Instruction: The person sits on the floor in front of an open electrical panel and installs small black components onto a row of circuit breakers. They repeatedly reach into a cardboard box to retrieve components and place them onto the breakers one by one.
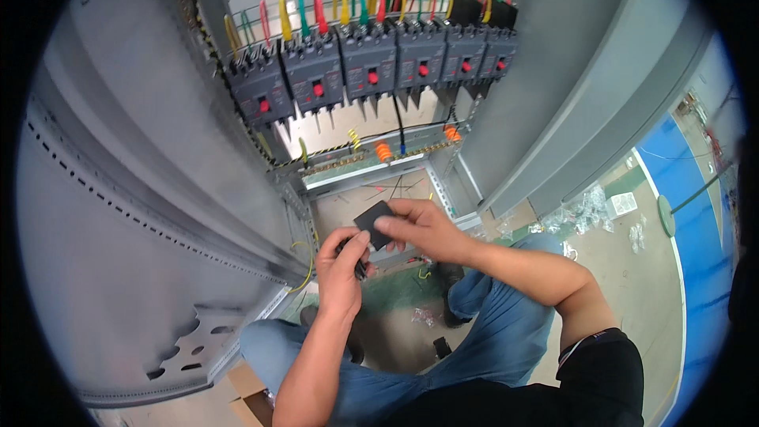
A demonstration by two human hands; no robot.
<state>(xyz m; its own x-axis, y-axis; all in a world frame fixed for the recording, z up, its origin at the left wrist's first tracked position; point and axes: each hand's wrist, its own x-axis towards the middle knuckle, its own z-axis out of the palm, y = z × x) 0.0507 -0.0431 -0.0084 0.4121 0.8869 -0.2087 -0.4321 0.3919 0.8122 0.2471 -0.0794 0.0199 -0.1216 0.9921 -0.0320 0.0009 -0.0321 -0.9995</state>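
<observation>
A flat black rectangular piece (373, 223) is pinched between the thumb and fingers of my right hand (419, 229). Close against it, my left hand (341, 265) is closed around a dark, narrow piece (361, 270) that is mostly hidden by the fingers. The left fingertips touch the lower left edge of the flat piece. Both hands are held above my knees, in front of the open cabinet. Beyond them hangs a row of several dark grey circuit breakers (368, 63) with red toggles, with yellow, green and red cables at their tops.
Grey cabinet walls (150, 111) rise on both sides. Orange insulators (383, 150) sit on the lower crossbar. Clear plastic bags (581, 213) and a white box (621, 205) lie on the floor at right. An open cardboard box (251, 395) stands at lower left. A small black part (442, 346) lies between my legs.
</observation>
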